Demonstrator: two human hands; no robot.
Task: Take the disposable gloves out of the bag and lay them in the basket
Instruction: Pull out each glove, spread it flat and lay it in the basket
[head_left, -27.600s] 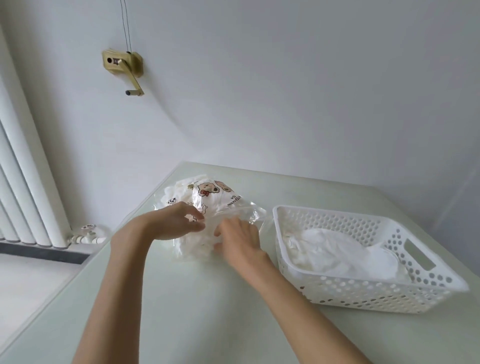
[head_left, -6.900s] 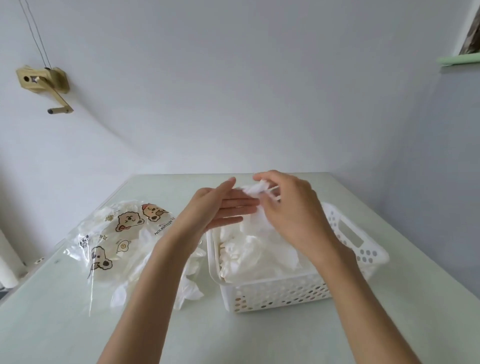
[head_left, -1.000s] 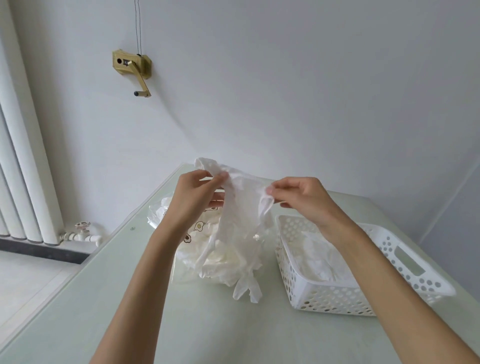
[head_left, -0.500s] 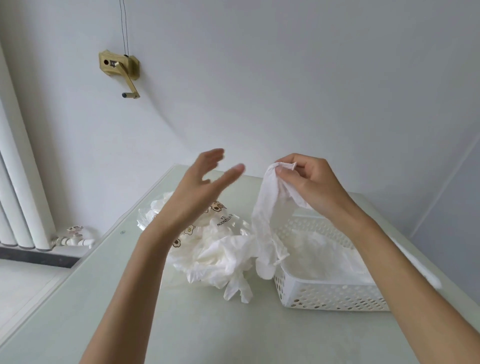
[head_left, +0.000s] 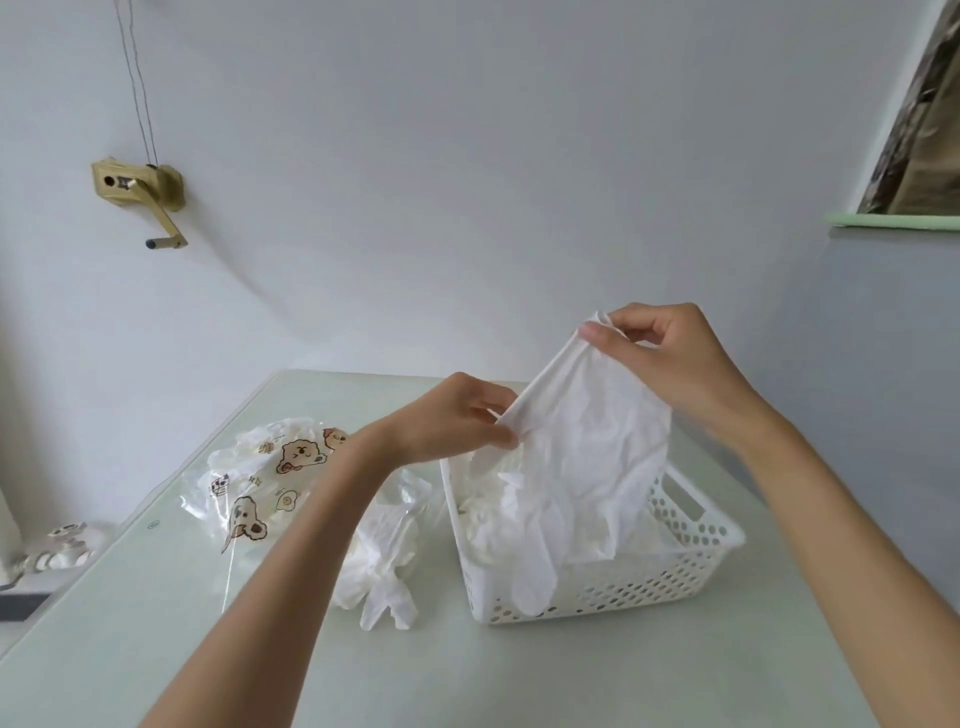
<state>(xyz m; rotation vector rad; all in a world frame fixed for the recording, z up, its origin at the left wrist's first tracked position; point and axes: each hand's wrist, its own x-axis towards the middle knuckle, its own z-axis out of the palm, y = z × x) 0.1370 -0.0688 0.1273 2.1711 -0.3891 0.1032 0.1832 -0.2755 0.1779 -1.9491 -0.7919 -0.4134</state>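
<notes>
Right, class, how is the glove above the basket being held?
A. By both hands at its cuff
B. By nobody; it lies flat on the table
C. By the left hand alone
A: the left hand and right hand each pinch the cuff of the glove, which hangs over the basket.

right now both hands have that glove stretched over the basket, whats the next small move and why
Probably lower the glove and let go. The right hand and left hand pinch its cuff edge, and its fingers hang over the front rim of the basket, above the gloves inside, so lowering it a little further back should lay it on them.
</notes>
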